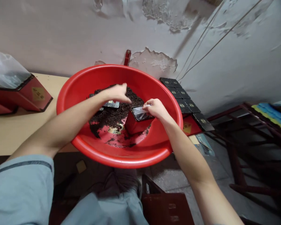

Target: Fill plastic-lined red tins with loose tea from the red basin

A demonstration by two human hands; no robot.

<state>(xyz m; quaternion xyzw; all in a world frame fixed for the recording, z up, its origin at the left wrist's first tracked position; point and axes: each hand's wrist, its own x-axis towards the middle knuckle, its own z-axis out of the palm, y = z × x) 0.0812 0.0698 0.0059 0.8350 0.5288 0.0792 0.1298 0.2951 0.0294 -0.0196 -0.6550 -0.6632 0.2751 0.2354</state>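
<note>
A big red plastic basin (128, 161) holds a heap of dark, loose, crumbly material (113, 117) that looks like tea leaves. Inside it, on the right, stands a tilted red box (133, 123) with a dark rim and a clear plastic bag (139, 113) lining its mouth. My right hand (155, 108) pinches the edge of this bag at the box's right side. Over the heap, left of the box, hovers my left hand (119, 92), fingers apart and nothing seen in them. Beneath my left wrist a dark shiny lid (111, 104) lies on the heap.
Red boxes (35, 93) with a plastic bag (8, 70) rising from one stand on the table (30, 134) at left. Several black-lidded boxes (184, 106) line up right of the basin. A dark wooden rack (234, 150) stands far right; a peeling wall is behind.
</note>
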